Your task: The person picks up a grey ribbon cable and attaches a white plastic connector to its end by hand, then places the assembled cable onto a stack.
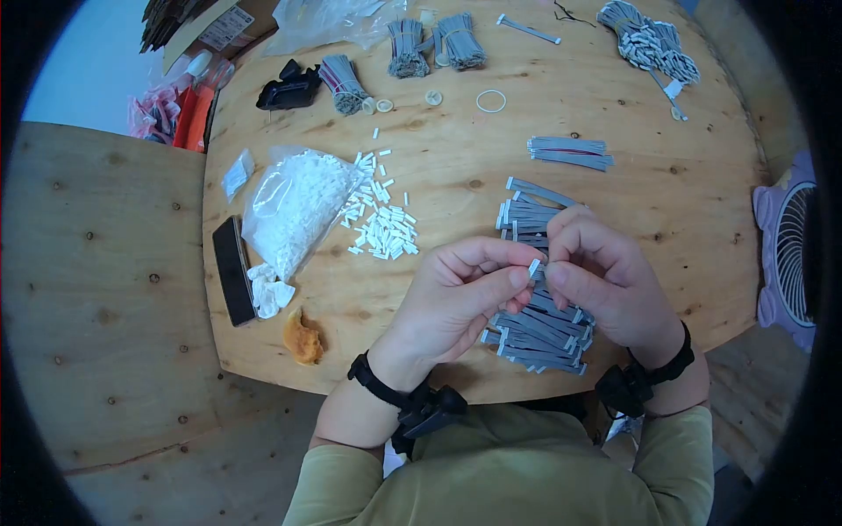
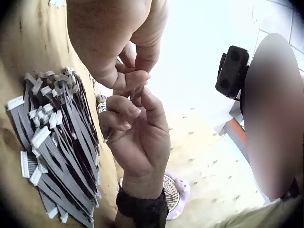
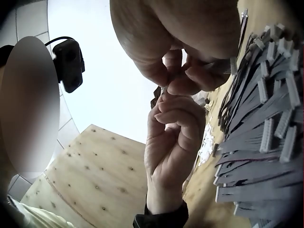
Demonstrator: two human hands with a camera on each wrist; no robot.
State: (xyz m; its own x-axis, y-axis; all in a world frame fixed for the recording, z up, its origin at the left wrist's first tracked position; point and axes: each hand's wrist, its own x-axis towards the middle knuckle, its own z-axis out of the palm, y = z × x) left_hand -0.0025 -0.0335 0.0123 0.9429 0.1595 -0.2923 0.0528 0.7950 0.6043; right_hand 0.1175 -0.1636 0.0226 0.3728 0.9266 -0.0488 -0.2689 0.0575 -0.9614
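Both hands meet over a pile of short grey ribbon cables (image 1: pixel 539 337) with white connectors on their ends. My left hand (image 1: pixel 460 294) pinches a small white connector (image 1: pixel 534 268) between thumb and index finger. Close against it, the fingertips of my right hand (image 1: pixel 601 276) are curled in a pinch. In the right wrist view a grey ribbon cable (image 3: pixel 217 66) sticks out of the right hand, a connector on its free end. The fingers hide most of this cable, and I cannot tell how its hidden end meets the left hand's connector.
Loose white connector housings (image 1: pixel 390 230) lie beside a clear bag (image 1: pixel 298 206) full of them. A phone (image 1: pixel 232 272) and a piece of bread (image 1: pixel 303 337) are at the left. Ribbon cable bundles (image 1: pixel 460 42) stand at the back, and a purple fan (image 1: pixel 789 254) is on the right.
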